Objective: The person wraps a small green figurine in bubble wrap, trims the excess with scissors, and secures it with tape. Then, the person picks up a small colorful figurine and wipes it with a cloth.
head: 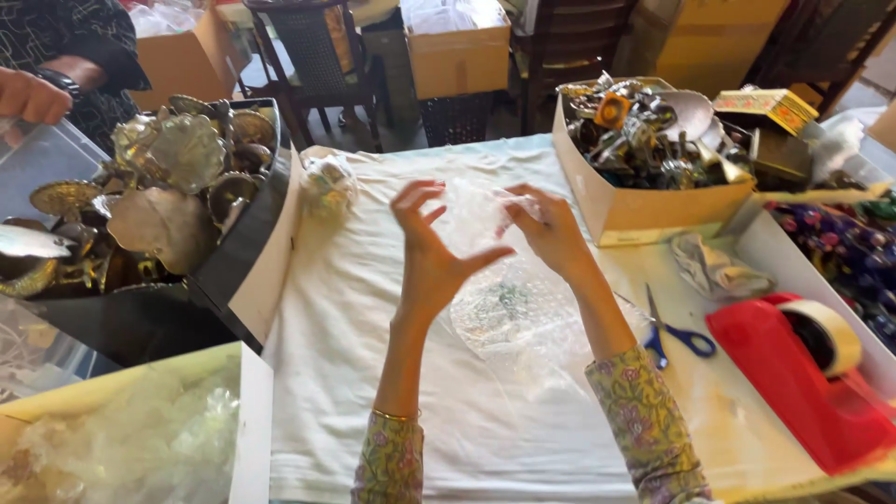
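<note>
Both hands (495, 243), grip perhaps on bubble wrap (509, 308)

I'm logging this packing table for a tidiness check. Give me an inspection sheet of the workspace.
Surface: table covered by a white cloth.
Job's things: clear bubble wrap lying on the cloth, its top edge lifted.
Clutter: blue-handled scissors, red tape dispenser, a wrapped bundle, crumpled wrap.
Grippers: left hand open, fingers spread by the wrap; right hand pinching the wrap's edge.
Cables: nothing seen.
Surroundings: black bin of brass pieces, cardboard box of metal pieces, chairs and boxes behind, another person's hand top left.
</note>
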